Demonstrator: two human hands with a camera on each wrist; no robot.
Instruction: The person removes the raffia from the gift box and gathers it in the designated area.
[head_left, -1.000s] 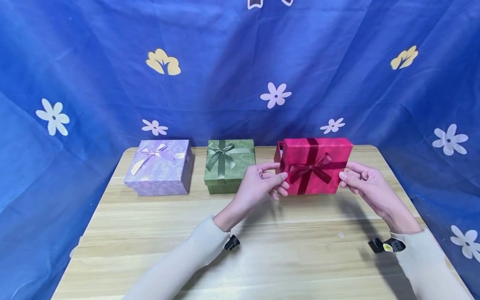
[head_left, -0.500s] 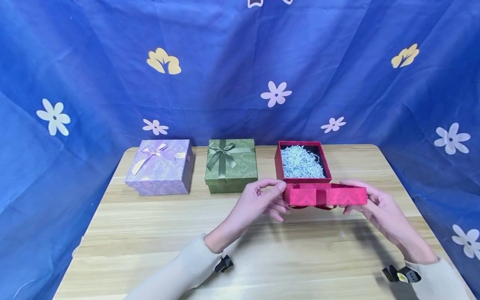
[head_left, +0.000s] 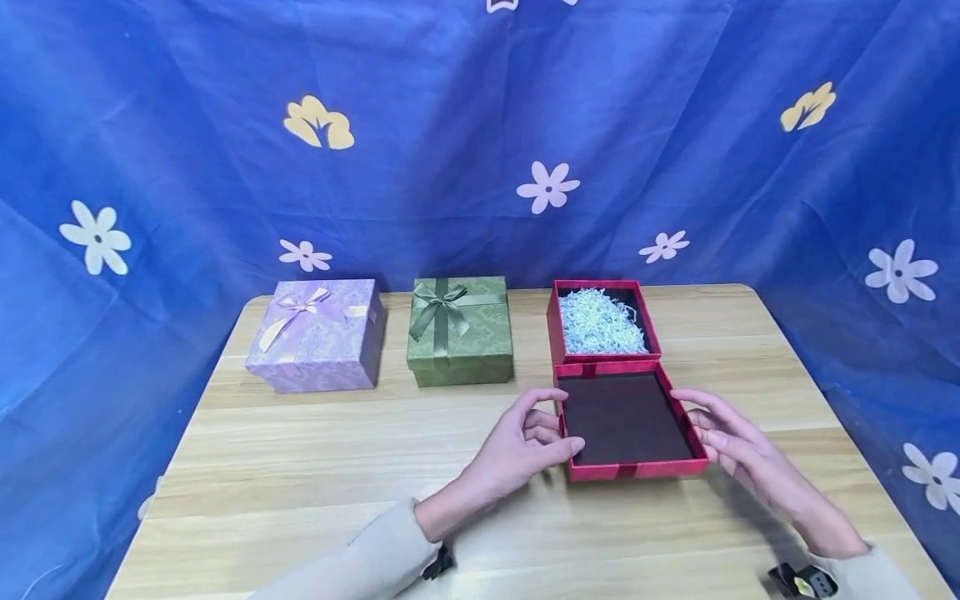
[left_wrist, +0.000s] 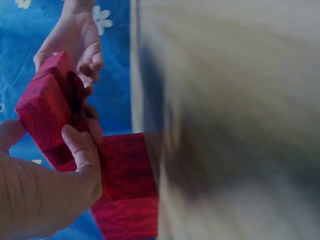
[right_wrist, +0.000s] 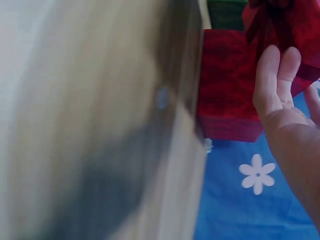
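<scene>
In the head view a red box lid (head_left: 626,421) lies upside down between my hands, its dark inside facing up. My left hand (head_left: 517,450) grips its left side, thumb over the near corner. The right hand (head_left: 746,454) holds the opposite side with bent fingers. Right behind the lid stands the open red box (head_left: 556,333), filled with pale blue shredded paper (head_left: 602,323). In the left wrist view the lid (left_wrist: 45,110) is raised off the table, its ribbon bow underneath. The right wrist view shows the red box (right_wrist: 227,85) beyond my fingers.
To the left stand a green gift box (head_left: 465,333) and a lilac gift box (head_left: 322,333), both lidded and tied with bows. All are on a wooden table (head_left: 315,475). A blue flowered cloth (head_left: 450,150) hangs behind it.
The red lid has come off the box, tipped over toward me and turned inside up, drawn nearer by both hands. The shredded paper in the box has come into view.
</scene>
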